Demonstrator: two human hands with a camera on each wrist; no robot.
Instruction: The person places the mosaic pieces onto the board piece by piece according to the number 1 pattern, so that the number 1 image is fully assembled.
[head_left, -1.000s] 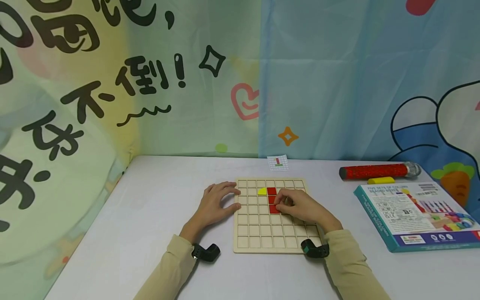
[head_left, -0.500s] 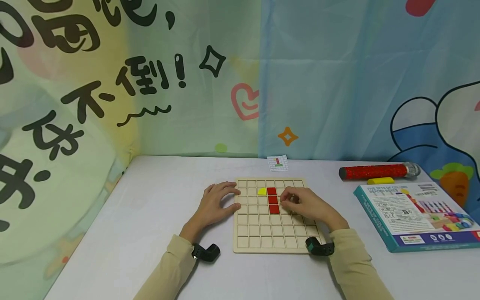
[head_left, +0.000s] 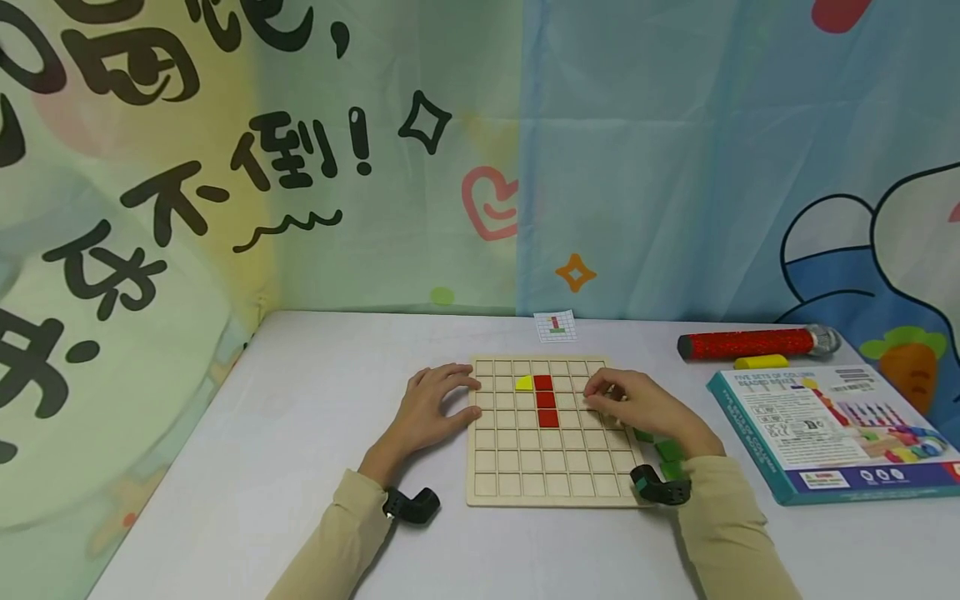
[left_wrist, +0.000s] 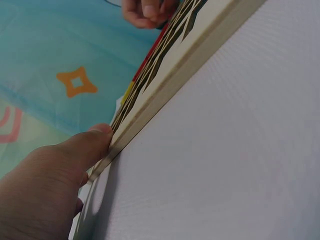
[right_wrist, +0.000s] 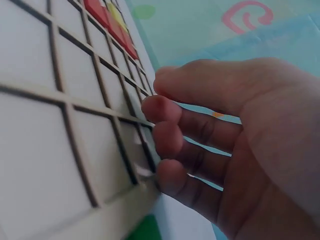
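Observation:
A pale wooden grid board (head_left: 517, 461) lies flat on the table. Three red square tiles (head_left: 546, 400) form a column in its cells, and a yellow tile with a rounded corner (head_left: 524, 383) sits left of the top one. My left hand (head_left: 431, 408) rests at the board's left edge, thumb and fingertips touching it; the left wrist view shows the thumb (left_wrist: 90, 142) against the rim. Over the board's right side hovers my right hand (head_left: 637, 404), fingers loosely bent, with nothing visible in them. Several green tiles (head_left: 670, 451) lie right of the board, partly hidden by that wrist.
Behind the board lies a small pattern card (head_left: 555, 327) with a printed grid. To the right are a teal and white box (head_left: 840, 425), a yellow cylinder (head_left: 762, 362) and a red glittery tube (head_left: 750, 342). A printed curtain (head_left: 637, 167) hangs behind the table.
My right hand has left the lowest red tile and moved right across the board, uncovering the red column and the green tiles. My left hand has stayed in place.

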